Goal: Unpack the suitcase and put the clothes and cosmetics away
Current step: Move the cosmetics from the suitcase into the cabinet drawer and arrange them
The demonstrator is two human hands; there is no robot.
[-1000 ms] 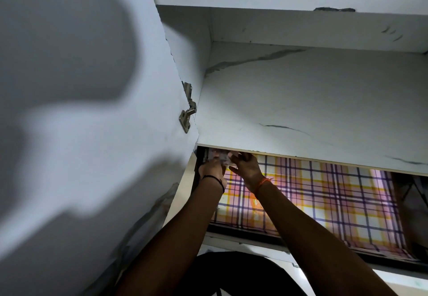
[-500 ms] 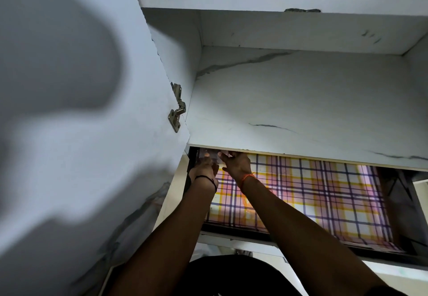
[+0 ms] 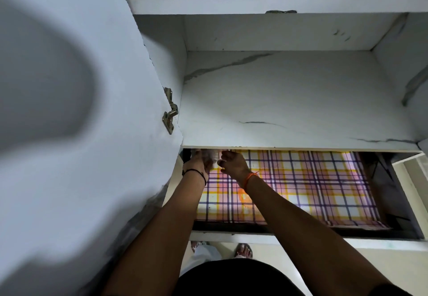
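Both my arms reach into the lower wardrobe shelf, which is lined with plaid paper (image 3: 301,180). At its back left corner my left hand (image 3: 196,162), with a black band at the wrist, grips a small pale, blurry item (image 3: 211,156), partly hidden under the marble-pattern shelf board (image 3: 289,110) above. My right hand (image 3: 234,165), with an orange thread at the wrist, is just right of the item. Its curled fingertips are at the item's edge, and I cannot tell whether they grip it. No suitcase is in view.
The open wardrobe door (image 3: 81,133) stands close on the left, its metal hinge (image 3: 170,117) by the shelf edge. The upper shelf compartment (image 3: 278,36) holds nothing visible. A dark side wall (image 3: 389,180) bounds the lined shelf on the right. A sandalled foot (image 3: 243,250) shows on the pale floor below.
The view has tipped down and shifted, so more of the upper shelf and the floor show. Both hands stay at the back left corner; the right hand has eased slightly right of the item.
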